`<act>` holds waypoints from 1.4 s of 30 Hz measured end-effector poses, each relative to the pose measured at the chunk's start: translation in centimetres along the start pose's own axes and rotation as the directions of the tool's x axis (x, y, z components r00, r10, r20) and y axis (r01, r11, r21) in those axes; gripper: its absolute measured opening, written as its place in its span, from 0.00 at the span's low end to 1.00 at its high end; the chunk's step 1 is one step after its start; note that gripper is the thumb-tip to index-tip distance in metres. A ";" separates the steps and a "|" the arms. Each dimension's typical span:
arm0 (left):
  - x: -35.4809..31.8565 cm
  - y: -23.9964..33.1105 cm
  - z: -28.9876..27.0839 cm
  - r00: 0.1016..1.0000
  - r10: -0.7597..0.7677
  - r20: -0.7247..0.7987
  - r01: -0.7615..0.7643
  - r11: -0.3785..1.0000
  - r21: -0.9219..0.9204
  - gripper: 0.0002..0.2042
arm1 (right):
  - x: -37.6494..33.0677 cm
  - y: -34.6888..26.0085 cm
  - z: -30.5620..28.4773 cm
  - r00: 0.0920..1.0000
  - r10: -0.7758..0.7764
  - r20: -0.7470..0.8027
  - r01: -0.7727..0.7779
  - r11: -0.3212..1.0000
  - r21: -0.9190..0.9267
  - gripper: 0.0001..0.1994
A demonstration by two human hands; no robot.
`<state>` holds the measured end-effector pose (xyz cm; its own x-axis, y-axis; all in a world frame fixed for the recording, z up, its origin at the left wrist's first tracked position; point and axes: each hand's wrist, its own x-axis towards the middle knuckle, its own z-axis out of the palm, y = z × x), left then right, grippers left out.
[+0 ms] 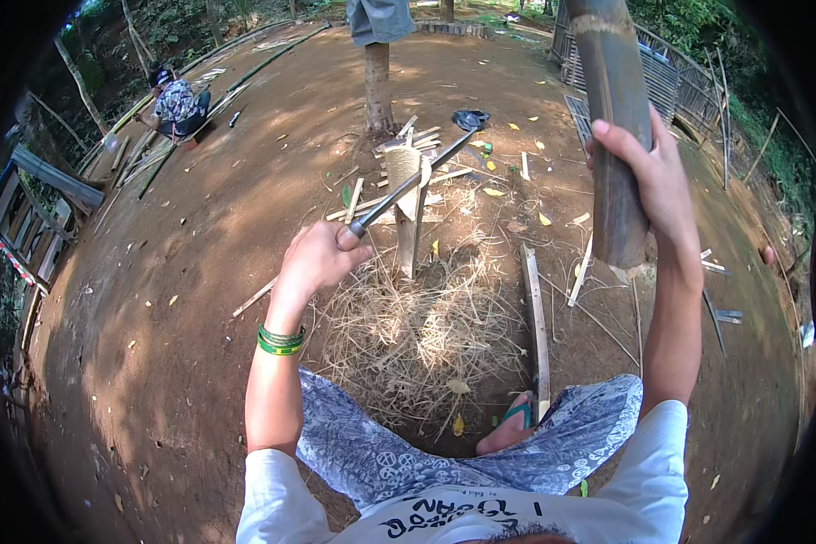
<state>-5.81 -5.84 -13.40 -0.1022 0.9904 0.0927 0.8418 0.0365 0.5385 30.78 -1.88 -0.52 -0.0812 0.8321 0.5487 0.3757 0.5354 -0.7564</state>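
Note:
My left hand (315,263) is closed round the wooden handle of a long-bladed knife (381,207), its dark blade slanting up and away to the right. The blade crosses the upper part of a short, pale split stake (406,243) standing upright in the ground; whether they touch I cannot tell. On the right, my right hand (651,172) grips a thick, dark bamboo section (613,86), raised and nearly upright. Its lower end hangs beside my right forearm, and its top runs out of view.
A heap of pale shavings (426,317) lies before my legs. Split strips surround a tree trunk (377,95) with cloth hung on it. A long strip (535,326) lies by my sandalled foot. Far left, a person (178,111) crouches among bamboo poles. Bamboo fencing (666,82) stands far right.

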 end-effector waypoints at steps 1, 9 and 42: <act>0.1 0.0 0.3 0.999 0.037 -0.018 -0.037 0.999 -0.017 0.27 | 1.5 -2.7 -0.6 0.999 -0.024 0.033 0.025 1.000 -0.011 0.34; 0.5 0.7 0.0 1.000 0.015 -0.009 -0.015 1.000 -0.016 0.26 | -2.9 7.1 7.5 0.963 0.059 0.263 -0.004 0.979 -0.206 0.38; 2.0 2.0 0.8 0.998 -0.056 0.034 0.050 0.987 0.154 0.17 | 3.1 -1.2 -0.6 0.975 -0.121 0.185 0.161 0.963 -0.216 0.37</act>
<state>-3.93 -3.70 -12.79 -0.1310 0.9908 0.0343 0.9074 0.1059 0.4066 30.66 -0.03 2.33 -0.2954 0.7733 0.5610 0.5485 0.6181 -0.5632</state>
